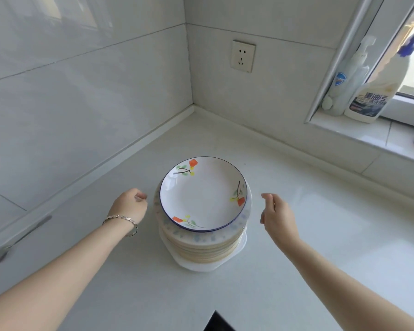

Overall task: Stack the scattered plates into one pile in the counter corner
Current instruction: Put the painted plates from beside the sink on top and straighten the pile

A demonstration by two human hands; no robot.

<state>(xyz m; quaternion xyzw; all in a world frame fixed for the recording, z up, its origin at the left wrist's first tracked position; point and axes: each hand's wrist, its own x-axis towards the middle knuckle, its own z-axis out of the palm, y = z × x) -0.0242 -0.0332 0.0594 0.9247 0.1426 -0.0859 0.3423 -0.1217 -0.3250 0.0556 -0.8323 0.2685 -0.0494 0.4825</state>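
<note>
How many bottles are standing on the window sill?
2, both at the left end of the window sill: a slim pale bottle against the frame, and a larger white bottle with a blue cap just right of it. More could be beyond the picture's edge.

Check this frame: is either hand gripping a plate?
No: the left hand and right hand flank the plate pile without touching it.

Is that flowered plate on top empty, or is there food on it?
Empty. The flowered plate lies face up on the pile, its white middle bare.
</note>
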